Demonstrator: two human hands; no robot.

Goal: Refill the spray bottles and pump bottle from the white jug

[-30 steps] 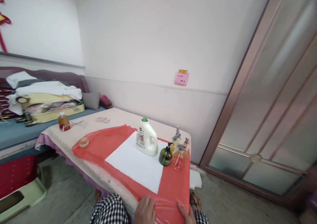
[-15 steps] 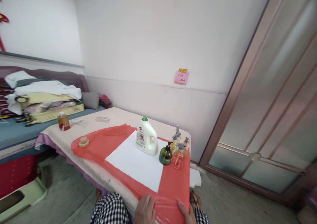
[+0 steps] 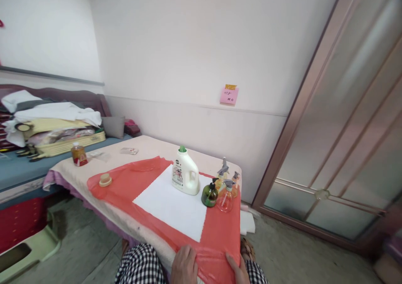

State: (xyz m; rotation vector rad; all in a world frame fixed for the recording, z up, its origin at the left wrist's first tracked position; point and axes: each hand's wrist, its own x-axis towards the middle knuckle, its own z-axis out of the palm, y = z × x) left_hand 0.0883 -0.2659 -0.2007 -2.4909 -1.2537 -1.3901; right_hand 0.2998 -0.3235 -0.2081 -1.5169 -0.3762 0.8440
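Note:
My left hand (image 3: 185, 264) lies at the near table edge, its fingers stretched side by side on the rim of a red plastic sheet (image 3: 216, 257). At the near right corner, my right hand (image 3: 238, 269) touches the same sheet with a finger extended; part of this hand is out of frame. Beyond them a white cloth (image 3: 171, 213) is spread on the sheet. A white detergent jug (image 3: 185, 177) with a green cap stands on the cloth's far part. To its right are a dark green pump bottle (image 3: 209, 196) and a clear spray bottle (image 3: 225, 200).
More spray bottles (image 3: 222, 176) stand behind these. A beige round brush (image 3: 105, 180) sits on the sheet's left end. An amber bottle (image 3: 79, 155) and a small clear packet (image 3: 129, 151) are on the table's far left. A green and red stool (image 3: 34, 250) stands left; a glass door (image 3: 329, 150) is right.
The view has shifted very slightly. Both hands stay in place on the red sheet, and the bottles and cloth have not moved.

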